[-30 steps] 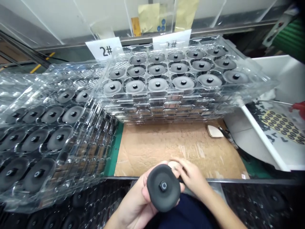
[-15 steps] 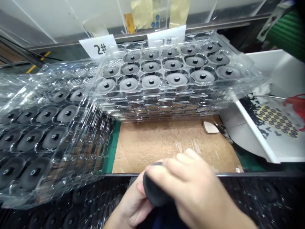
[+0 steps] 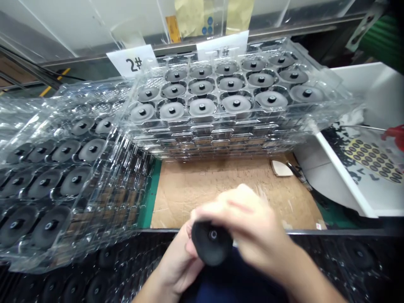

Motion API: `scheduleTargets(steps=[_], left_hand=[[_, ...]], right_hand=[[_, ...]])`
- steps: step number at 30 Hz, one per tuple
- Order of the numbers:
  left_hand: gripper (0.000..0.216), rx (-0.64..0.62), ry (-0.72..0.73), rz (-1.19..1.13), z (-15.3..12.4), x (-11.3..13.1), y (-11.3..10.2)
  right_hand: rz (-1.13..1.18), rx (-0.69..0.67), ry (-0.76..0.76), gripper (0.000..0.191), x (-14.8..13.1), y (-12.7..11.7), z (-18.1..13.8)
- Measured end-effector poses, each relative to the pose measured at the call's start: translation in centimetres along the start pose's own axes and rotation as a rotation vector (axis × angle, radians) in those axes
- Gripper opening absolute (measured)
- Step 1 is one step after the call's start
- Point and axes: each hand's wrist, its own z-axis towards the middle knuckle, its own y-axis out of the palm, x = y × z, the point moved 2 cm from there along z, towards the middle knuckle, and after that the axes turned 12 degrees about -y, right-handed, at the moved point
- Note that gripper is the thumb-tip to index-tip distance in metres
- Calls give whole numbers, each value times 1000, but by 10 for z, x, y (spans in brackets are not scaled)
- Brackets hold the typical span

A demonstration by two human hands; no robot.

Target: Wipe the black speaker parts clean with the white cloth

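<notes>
A black round part [image 3: 208, 250], shaped like a shallow cup with a small ringed centre, is held between my hands in front of the cardboard. My left hand [image 3: 181, 263] closes on its left side and underside. Over its upper right edge curls my right hand [image 3: 249, 219], blurred by motion, with its fingertips at the rim. Similar dark discs with a central stub fill the clear plastic tray [image 3: 221, 120] ahead of my hands. More discs lie in another stack of clear trays [image 3: 104, 189] on the left.
Under the hands lies a cardboard sheet [image 3: 202, 185] on a green surface, with a white-bladed tool [image 3: 282, 168] at its right. A white bin [image 3: 344, 176] on the right contains black scraps and a yellow sticker sheet [image 3: 374, 160]. Paper sign "2#" [image 3: 132, 61] stands behind.
The black part has turned so its hollow face and centre ring now show. My right hand has shifted slightly upward, its thumb off that face. My left hand stays almost in place.
</notes>
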Motion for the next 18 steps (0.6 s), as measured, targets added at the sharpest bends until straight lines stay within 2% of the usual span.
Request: scheduleTargets(steps=[3,6,9,11,15,17,18], left_hand=[[62,-33,29,-110,-1,3,-6],[59,-36,35,-161,-1,4,-13],[58,-11,21,-190,0,3,-16],[57,-2,10,-203,2,2,-15],[57,-5,23,-165,4,3,-5],[53,21,33,-137,4,3,-2],[49,38,24,-129,5,3,-3]], right_hand=[[47,86,362,25,40,1,-26],[59,73,533,24,67,29,-63],[62,34,542,22,76,58,-89],[56,45,555,22,72,60,-91],[14,202,564,24,39,25,-56],[-39,323,411,26,12,11,-31],[-62,326,276,28,-2,8,-20]])
